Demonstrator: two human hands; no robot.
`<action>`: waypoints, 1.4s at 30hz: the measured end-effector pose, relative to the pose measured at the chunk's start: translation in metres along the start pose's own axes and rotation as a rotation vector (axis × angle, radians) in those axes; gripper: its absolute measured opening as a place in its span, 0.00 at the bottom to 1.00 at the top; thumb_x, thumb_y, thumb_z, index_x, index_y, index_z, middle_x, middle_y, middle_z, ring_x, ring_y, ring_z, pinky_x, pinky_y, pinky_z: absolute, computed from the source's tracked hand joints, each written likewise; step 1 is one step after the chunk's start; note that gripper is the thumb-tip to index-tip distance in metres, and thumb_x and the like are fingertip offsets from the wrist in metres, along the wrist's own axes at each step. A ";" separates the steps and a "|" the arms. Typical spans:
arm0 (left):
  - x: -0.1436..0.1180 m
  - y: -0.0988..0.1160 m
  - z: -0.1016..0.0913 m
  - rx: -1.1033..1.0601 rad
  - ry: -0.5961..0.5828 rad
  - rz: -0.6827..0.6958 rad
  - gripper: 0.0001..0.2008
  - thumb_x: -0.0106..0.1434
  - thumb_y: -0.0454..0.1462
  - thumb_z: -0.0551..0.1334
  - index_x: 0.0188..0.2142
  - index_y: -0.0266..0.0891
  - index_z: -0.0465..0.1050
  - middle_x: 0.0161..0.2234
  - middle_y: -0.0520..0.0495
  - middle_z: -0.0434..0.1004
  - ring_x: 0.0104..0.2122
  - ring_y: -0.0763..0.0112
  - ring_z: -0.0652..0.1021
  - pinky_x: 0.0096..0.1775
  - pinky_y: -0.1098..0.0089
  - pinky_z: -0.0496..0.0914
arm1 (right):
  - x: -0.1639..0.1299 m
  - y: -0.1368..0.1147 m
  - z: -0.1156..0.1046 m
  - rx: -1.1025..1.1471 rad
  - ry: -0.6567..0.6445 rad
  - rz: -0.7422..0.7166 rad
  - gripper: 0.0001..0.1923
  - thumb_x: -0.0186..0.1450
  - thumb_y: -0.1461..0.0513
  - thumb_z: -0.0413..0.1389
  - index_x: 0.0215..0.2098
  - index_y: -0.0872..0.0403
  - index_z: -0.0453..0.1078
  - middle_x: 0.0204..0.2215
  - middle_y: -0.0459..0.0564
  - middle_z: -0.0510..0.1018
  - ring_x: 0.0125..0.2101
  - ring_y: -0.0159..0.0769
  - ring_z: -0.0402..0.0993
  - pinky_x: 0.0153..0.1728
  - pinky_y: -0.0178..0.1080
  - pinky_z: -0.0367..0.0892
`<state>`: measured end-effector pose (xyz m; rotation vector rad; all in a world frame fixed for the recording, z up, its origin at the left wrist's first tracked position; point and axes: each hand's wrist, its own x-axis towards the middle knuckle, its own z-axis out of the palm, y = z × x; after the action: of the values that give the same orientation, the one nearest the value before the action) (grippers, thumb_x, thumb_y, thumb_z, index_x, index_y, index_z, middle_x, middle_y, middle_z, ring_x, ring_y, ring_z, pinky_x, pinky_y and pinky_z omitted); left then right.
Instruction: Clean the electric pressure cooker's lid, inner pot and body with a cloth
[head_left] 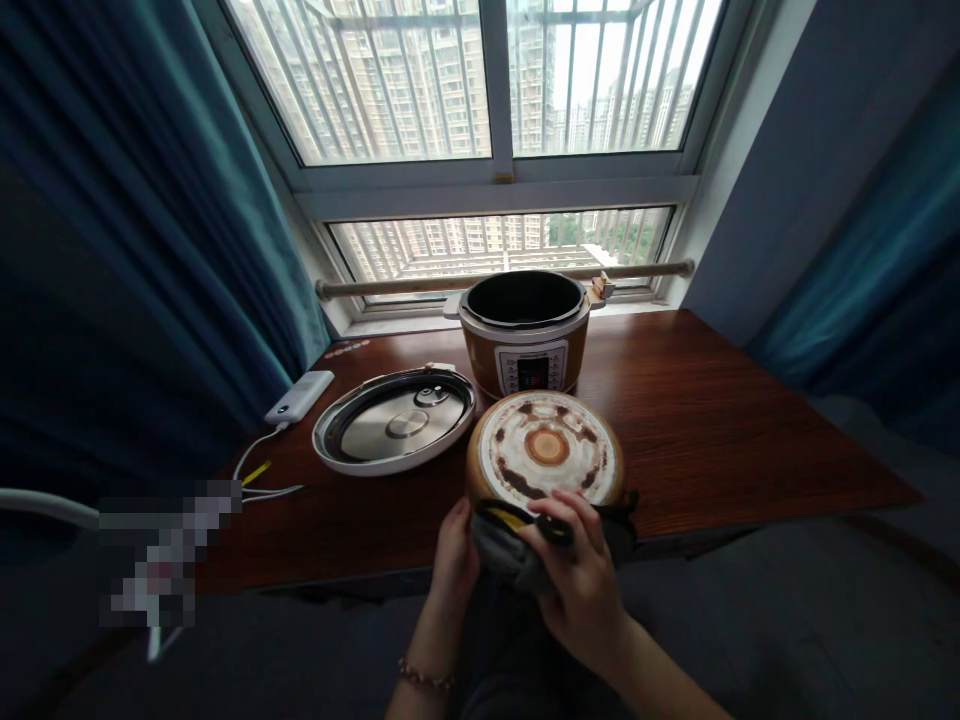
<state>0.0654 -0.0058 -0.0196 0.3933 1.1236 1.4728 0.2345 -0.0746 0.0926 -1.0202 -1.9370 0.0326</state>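
My left hand point(454, 550) and right hand point(574, 575) hold one pot point(546, 455) tipped toward me at the near edge of the surface point(712, 420), so that its stained, ringed underside faces up and can be seen whole. The left fingers are pressed together against the pot's left flank, apparently to steady it. The right fingers point(570, 510) are curled and pinch a dark cloth with a yellow edge point(517, 535) against the pot's lower rim; the cloth hangs below the rim, between the two hands, probably so that it can reach the browned wall. One cooker base point(525, 335) stands behind the pot, just beside it, open-topped with its dark cavity showing and its control panel turned toward me. One lid point(395, 418) lies flat to the left of the base, inner side up, likely set aside to keep the base open. One white power bank point(298, 397) rests at the left rim of the surface, with cables point(262, 470) trailing off toward me. One bracelet point(424, 677) circles my left wrist. The surface sits below a barred window point(495, 150), with blue curtains point(150, 220) at either side.
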 end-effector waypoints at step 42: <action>-0.001 -0.003 0.000 -0.108 -0.098 -0.067 0.13 0.47 0.34 0.66 0.35 0.33 0.75 0.35 0.44 0.79 0.36 0.67 0.77 0.40 0.71 0.69 | 0.054 0.114 -0.035 -0.315 -0.093 0.573 0.08 0.58 0.66 0.51 0.36 0.55 0.69 0.37 0.56 0.67 0.43 0.47 0.56 0.46 0.46 0.60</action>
<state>0.0673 -0.0073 -0.0218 0.3455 0.9664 1.4336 0.3201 0.0228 0.1056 -1.7874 -1.7011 0.1013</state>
